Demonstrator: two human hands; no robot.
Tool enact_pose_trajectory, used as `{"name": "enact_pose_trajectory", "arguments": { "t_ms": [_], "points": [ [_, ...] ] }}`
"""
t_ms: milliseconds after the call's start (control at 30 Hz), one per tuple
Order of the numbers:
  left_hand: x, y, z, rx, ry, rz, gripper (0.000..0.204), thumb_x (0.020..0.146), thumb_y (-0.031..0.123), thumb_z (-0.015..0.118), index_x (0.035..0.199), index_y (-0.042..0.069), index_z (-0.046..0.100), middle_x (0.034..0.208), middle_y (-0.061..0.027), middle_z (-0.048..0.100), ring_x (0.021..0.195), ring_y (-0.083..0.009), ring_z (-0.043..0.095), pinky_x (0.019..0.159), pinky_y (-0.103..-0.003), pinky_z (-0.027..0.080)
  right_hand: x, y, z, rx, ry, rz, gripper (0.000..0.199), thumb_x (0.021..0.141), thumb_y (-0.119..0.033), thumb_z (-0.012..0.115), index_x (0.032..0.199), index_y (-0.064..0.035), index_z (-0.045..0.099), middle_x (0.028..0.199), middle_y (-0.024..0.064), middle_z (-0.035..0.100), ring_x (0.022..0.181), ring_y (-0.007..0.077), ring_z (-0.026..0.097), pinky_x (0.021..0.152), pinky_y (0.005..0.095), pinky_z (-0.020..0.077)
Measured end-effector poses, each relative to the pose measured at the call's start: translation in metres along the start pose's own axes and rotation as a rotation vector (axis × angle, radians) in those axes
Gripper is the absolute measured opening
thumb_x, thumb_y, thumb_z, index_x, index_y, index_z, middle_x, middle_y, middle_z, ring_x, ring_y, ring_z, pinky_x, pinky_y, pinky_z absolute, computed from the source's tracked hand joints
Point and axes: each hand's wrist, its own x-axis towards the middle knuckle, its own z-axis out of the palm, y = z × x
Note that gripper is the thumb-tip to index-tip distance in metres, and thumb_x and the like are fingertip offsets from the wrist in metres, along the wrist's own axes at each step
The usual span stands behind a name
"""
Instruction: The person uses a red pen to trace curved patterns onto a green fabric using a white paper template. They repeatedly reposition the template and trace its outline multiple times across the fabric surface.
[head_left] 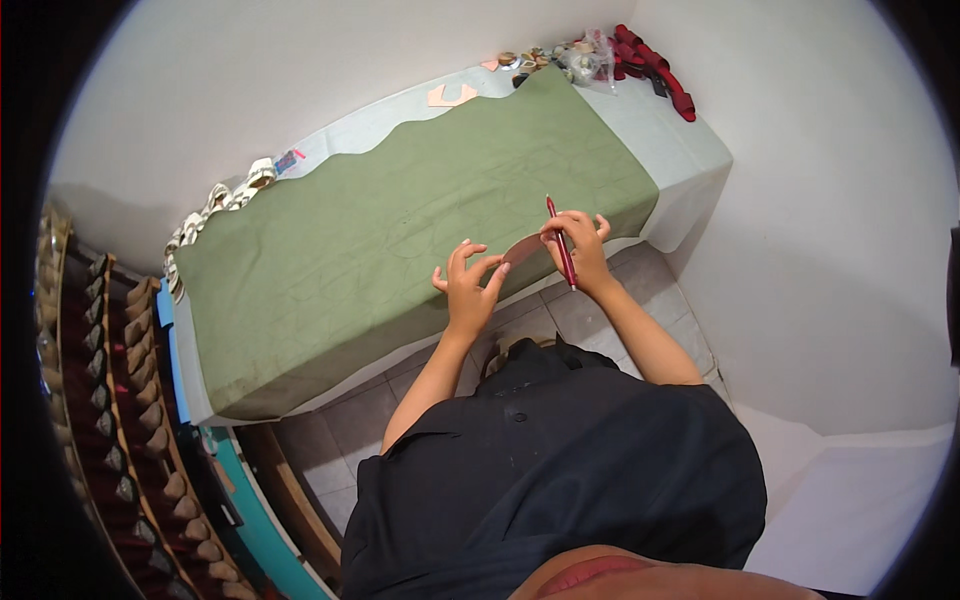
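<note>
A thin, curved, pinkish-tan piece, like card or leather, spans the gap between my two hands just over the near edge of the table. My left hand pinches its left end between thumb and forefinger, with the other fingers spread. My right hand grips a dark red pen, tip pointing away from me. The right end of the curved piece meets the right fingertips. Beneath lies a large green sheet, leather or cloth, with a wavy far edge and faint lines on it.
A pale cover lies under the green sheet. Along the table's back are black-and-white straps, a cut tan template, a clear plastic bag and red strap pieces. Racks of shoe-shaped forms stand at left; walls enclose the back and right.
</note>
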Motion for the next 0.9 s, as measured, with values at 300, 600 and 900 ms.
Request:
{"name": "enact_pose_trajectory", "arguments": {
  "t_ms": [300,600,900],
  "points": [
    [0.034,-0.017,0.067,0.004,0.106,-0.141,0.014,0.088,0.028,0.066,0.097,0.021,0.074,0.118,-0.0026,0.056,0.127,-0.0253,0.044,0.103,-0.053,0.015,0.006,0.082,0.028,-0.042,-0.01,0.056,0.02,0.084,-0.015,0.065,0.103,-0.0184,0.064,0.101,-0.0012,0.065,0.115,0.0217,0.053,0.102,0.0535,0.0169],
    [0.131,-0.013,0.21,-0.064,0.108,-0.125,0.015,0.088,0.023,0.068,0.1,0.02,0.075,0.118,-0.0082,0.056,0.125,-0.0279,0.047,0.104,-0.045,0.024,0.079,0.256,-0.003,-0.088,-0.068,0.131,0.03,0.088,-0.02,0.062,0.117,-0.0174,0.057,0.113,0.0069,0.062,0.122,0.0269,0.049,0.103,0.0552,0.0206],
    [0.21,-0.003,0.303,-0.12,0.143,-0.085,0.015,0.087,0.019,0.068,0.1,0.016,0.074,0.117,-0.0095,0.057,0.122,-0.0298,0.048,0.101,-0.044,0.033,0.12,0.404,-0.034,-0.109,-0.249,0.194,0.034,0.09,-0.019,0.059,0.122,-0.0135,0.052,0.123,0.0132,0.058,0.125,0.0312,0.048,0.104,0.053,0.0272]
  ]
}}
